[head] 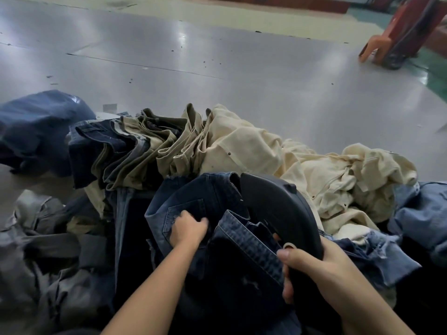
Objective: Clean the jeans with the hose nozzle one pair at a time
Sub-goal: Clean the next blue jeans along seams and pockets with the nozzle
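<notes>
Dark blue jeans point(217, 238) lie bunched at the near edge of the heap of garments point(217, 146), just in front of its cream pieces. The left hand point(187, 229) grips their denim with curled fingers. The right hand point(312, 269) wraps the black hose nozzle point(278, 206), which touches the jeans.

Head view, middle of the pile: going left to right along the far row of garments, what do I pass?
Blue denim bundle → dark navy folded jeans → khaki folded trousers → cream garments → light blue denim at the right edge.
</notes>
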Demonstrator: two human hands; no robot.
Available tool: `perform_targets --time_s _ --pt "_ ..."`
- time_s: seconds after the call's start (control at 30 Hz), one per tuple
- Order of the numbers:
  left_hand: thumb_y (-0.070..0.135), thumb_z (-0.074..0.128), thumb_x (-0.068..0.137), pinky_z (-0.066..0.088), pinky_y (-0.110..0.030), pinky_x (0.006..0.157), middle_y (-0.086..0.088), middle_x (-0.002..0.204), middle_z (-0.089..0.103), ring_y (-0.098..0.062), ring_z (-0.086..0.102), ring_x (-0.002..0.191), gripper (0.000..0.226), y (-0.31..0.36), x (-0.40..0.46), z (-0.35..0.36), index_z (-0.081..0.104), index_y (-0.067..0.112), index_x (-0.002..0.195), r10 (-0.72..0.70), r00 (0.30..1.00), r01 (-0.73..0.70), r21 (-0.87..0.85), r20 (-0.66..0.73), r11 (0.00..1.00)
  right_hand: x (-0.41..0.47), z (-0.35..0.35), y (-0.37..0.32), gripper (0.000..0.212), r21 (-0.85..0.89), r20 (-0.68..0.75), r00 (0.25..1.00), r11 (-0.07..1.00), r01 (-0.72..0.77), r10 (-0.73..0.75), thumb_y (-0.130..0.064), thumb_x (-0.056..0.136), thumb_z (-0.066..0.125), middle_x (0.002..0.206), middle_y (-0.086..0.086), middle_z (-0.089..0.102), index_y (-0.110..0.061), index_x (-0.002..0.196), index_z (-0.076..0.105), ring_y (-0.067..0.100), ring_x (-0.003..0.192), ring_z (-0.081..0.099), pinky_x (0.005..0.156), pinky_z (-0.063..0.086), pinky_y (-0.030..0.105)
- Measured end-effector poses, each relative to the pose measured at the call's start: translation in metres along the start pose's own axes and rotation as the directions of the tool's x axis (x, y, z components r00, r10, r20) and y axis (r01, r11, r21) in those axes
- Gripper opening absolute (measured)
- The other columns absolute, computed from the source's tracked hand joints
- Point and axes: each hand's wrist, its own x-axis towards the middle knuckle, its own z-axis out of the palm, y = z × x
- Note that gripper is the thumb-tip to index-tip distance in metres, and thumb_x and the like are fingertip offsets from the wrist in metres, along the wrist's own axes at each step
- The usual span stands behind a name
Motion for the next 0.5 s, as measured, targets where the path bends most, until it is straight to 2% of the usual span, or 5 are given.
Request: perform_targets --time_s 0.07,0.13,0.3,0.43,0.5 --pt "0.067 0.059 0.077 0.044 -0.044 0.088 -0.010 0.136 0.044 -0.030 0.045 0.123 0.080 0.008 -0.003 0.009 0.039 0.013 0.132 -0.006 1.000 0.007 0.177 -0.005 0.984 -0.001 0.002 -0.001 0.057 -0.003 0.017 1.000 1.000 0.011 -0.011 -0.024 0.053 0.076 0.052 0.020 0.057 0.012 0.092 0.054 0.031 0.043 0.058 0.043 0.047 0.028" --pt "0.070 0.060 0.074 0.043 -0.047 0.090 -0.009 0.139 0.040 -0.029 0.041 0.127 0.086 0.015 -0.006 0.016 0.037 0.013 0.134 -0.001 1.000 0.009 0.296 -0.028 0.955 -0.003 0.003 -0.002 0.071 -0.005 0.012 1.000 1.000 0.018 -0.018 -0.032 0.045 0.077 0.053 0.022 0.058 0.012 0.096 0.056 0.032 0.043 0.058 0.042 0.047 0.029" --pt "0.040 0.053 0.089 0.045 -0.044 0.088 -0.009 0.130 0.049 -0.029 0.048 0.120 0.044 0.009 0.003 0.016 0.053 0.015 0.125 0.003 1.000 0.001 0.332 -0.010 0.943 0.000 -0.010 0.000 0.074 0.027 -0.069 0.998 1.000 0.012 -0.010 -0.034 0.040 0.079 0.055 0.020 0.057 0.010 0.096 0.058 0.034 0.043 0.057 0.042 0.046 0.031" --pt "0.029 0.051 0.091 0.043 -0.031 0.073 -0.012 0.106 0.065 -0.030 0.059 0.094 0.023 0.000 0.005 0.005 0.063 0.011 0.100 -0.069 0.996 0.081 -0.212 0.062 0.974 0.001 -0.019 -0.001 0.073 0.038 -0.087 0.996 0.999 -0.003 0.006 -0.034 0.039 0.080 0.055 0.024 0.058 0.011 0.092 0.058 0.035 0.042 0.057 0.039 0.046 0.031" --pt "0.015 0.050 0.090 0.045 -0.029 0.068 -0.013 0.085 0.066 -0.026 0.056 0.076 0.016 -0.003 -0.003 -0.004 0.062 0.008 0.083 -0.130 0.972 0.227 -0.641 0.196 0.733 0.000 -0.019 -0.002 0.069 0.051 -0.073 0.997 0.999 0.008 -0.004 -0.033 0.039 0.081 0.055 0.023 0.058 0.008 0.091 0.060 0.034 0.042 0.057 0.039 0.046 0.031"
